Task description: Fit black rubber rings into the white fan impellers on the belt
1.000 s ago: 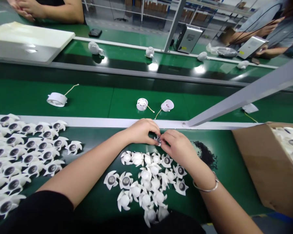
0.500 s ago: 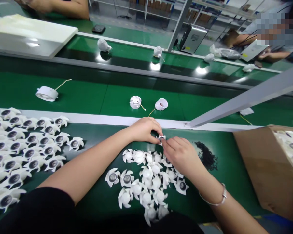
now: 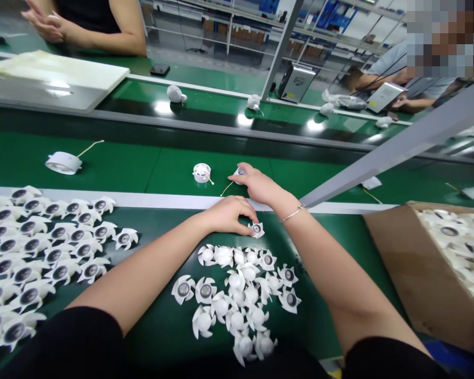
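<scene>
The left forearm slants forward and inward, the left hand curled, thumb and forefinger nearly meeting. The right arm stretches farther ahead, angling leftward, the right hand back upward with fingers parted.

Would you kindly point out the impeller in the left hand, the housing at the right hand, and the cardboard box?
Impeller (image 3: 256, 228): head view, on its round hub.
Housing (image 3: 242, 171): head view, on the part left uncovered.
Box (image 3: 411, 268): head view, on its brown side wall.
</scene>
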`<state>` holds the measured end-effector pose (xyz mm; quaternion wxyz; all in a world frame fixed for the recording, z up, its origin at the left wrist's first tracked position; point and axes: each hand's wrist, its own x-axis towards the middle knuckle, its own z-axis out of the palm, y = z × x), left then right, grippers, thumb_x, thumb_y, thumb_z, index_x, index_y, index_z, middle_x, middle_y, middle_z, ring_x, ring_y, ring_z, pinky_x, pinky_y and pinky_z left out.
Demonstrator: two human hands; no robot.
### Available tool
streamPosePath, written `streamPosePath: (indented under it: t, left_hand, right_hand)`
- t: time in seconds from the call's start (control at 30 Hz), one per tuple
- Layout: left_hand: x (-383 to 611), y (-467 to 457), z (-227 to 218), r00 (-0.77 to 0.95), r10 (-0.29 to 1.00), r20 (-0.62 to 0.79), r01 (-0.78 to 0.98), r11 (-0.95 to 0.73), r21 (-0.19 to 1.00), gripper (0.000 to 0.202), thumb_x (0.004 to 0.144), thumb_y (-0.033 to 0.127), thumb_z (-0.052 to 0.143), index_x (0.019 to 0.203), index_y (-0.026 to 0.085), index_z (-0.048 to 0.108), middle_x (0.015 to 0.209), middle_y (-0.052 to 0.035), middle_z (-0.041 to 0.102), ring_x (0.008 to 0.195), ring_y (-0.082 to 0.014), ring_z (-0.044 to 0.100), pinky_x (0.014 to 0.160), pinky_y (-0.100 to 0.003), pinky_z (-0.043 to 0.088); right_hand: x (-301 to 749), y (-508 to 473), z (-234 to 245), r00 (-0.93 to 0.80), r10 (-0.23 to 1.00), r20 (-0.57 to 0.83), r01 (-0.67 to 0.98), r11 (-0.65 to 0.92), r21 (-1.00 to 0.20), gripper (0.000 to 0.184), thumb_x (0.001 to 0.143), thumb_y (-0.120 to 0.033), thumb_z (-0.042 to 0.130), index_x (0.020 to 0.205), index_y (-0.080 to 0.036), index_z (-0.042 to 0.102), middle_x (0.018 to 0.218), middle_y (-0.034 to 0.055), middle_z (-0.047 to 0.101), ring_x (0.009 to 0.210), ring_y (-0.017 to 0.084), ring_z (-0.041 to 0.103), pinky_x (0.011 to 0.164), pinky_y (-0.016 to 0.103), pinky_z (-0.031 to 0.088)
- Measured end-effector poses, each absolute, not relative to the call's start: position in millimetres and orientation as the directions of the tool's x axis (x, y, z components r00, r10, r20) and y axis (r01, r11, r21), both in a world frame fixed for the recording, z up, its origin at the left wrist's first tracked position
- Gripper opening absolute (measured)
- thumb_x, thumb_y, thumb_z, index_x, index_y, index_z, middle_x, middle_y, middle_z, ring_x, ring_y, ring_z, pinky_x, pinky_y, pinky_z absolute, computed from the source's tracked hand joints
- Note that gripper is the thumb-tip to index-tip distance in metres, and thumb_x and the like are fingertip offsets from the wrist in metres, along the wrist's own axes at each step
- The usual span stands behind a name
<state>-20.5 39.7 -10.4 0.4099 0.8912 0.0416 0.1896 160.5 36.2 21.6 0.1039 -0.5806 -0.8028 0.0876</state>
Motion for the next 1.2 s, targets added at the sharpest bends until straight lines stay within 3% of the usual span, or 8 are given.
streamPosePath:
  t: [0.1, 0.23, 0.33, 0.4, 0.53, 0.73, 1.0, 1.2]
  left_hand:
    - [-21.2, 38.7, -9.7, 0.922, 0.237, 0.307, -0.079, -0.659, 0.748, 0.024, 0.074, 0.035, 0.081, 0.095, 0.025, 0.076, 0.101, -0.0013, 0.074, 0.102, -0.0195, 0.064, 0.094, -0.031, 0.045]
    - [-21.3, 37.6, -7.7, 0.909, 0.254, 0.329, -0.094, -0.646, 0.757, 0.035, 0.071, 0.041, 0.083, 0.101, 0.024, 0.074, 0.107, -0.0038, 0.072, 0.102, -0.0207, 0.064, 0.095, -0.033, 0.045]
    - [-20.8, 37.8, -4.6, 0.892, 0.323, 0.317, -0.092, -0.558, 0.825, 0.033, 0.077, 0.043, 0.078, 0.101, 0.022, 0.074, 0.105, -0.0055, 0.072, 0.099, -0.0194, 0.066, 0.09, -0.031, 0.048]
    - [-20.4, 38.9, -2.3, 0.875, 0.381, 0.299, -0.083, -0.49, 0.868, 0.024, 0.083, 0.039, 0.072, 0.097, 0.02, 0.074, 0.1, -0.0062, 0.072, 0.095, -0.0179, 0.067, 0.085, -0.029, 0.05]
    - [-20.5, 41.1, -0.3, 0.842, 0.478, 0.25, -0.076, -0.353, 0.932, 0.023, 0.086, 0.038, 0.068, 0.091, 0.016, 0.074, 0.094, -0.0076, 0.072, 0.087, -0.0171, 0.066, 0.077, -0.028, 0.05]
    - [-20.8, 36.2, -1.9, 0.825, 0.532, 0.192, -0.047, -0.274, 0.961, 0.027, 0.075, 0.039, 0.079, 0.089, 0.017, 0.074, 0.093, -0.0062, 0.072, 0.084, -0.0163, 0.064, 0.076, -0.027, 0.049]
    - [-13.6, 39.4, 7.0, 0.895, 0.446, -0.02, 0.14, -0.238, 0.961, 0.017, 0.078, 0.031, 0.075, 0.091, 0.019, 0.076, 0.09, -0.0031, 0.075, 0.078, -0.015, 0.065, 0.073, -0.026, 0.049]
    - [-14.0, 37.8, 1.3, 0.878, 0.479, 0.025, 0.116, -0.264, 0.958, 0.019, 0.079, 0.03, 0.074, 0.094, 0.02, 0.075, 0.095, -0.0034, 0.074, 0.088, -0.0168, 0.067, 0.08, -0.027, 0.049]
  right_hand:
    - [170.6, 11.6, 22.1, -0.188, 0.965, 0.183, 0.906, 0.242, -0.346, 0.04, 0.078, -0.006, 0.055, 0.116, -0.019, 0.062, 0.123, 0.0128, 0.051, 0.099, 0.023, 0.059, 0.081, 0.035, 0.05]
    - [186.5, -58.7, 25.0, 0.122, 0.946, 0.301, 0.667, 0.147, -0.731, 0.044, 0.087, -0.03, 0.059, 0.127, -0.023, 0.042, 0.097, 0.0045, 0.06, 0.08, 0.019, 0.061, 0.067, 0.03, 0.051]
    - [185.1, -108.9, 21.6, 0.228, 0.952, 0.205, 0.513, 0.062, -0.856, 0.037, 0.096, -0.033, 0.047, 0.132, -0.026, 0.042, 0.105, 0.0072, 0.063, 0.086, 0.02, 0.064, 0.074, 0.033, 0.054]
    - [177.3, -129.4, 18.3, 0.227, 0.956, 0.189, 0.469, 0.063, -0.881, 0.027, 0.093, -0.032, 0.055, 0.118, -0.025, 0.052, 0.111, 0.009, 0.063, 0.095, 0.021, 0.064, 0.082, 0.036, 0.054]
    - [157.5, -137.7, 17.5, 0.167, 0.948, 0.272, 0.555, 0.137, -0.82, 0.018, 0.083, -0.028, 0.07, 0.098, -0.023, 0.06, 0.115, 0.0091, 0.063, 0.102, 0.022, 0.064, 0.09, 0.04, 0.054]
    - [144.7, -129.0, 17.8, -0.008, 0.942, 0.334, 0.756, 0.225, -0.615, 0.018, 0.088, -0.018, 0.065, 0.103, -0.025, 0.072, 0.127, 0.0101, 0.063, 0.12, 0.025, 0.06, 0.102, 0.045, 0.051]
    - [144.1, -121.1, 14.2, 0.001, 0.96, 0.281, 0.791, 0.171, -0.588, 0.015, 0.087, -0.017, 0.067, 0.098, -0.024, 0.075, 0.116, 0.0095, 0.067, 0.108, 0.023, 0.066, 0.092, 0.04, 0.057]
    - [143.2, -120.9, 17.2, -0.005, 0.96, 0.281, 0.781, 0.179, -0.598, 0.015, 0.087, -0.017, 0.067, 0.099, -0.023, 0.074, 0.116, 0.0085, 0.067, 0.105, 0.022, 0.066, 0.092, 0.037, 0.056]
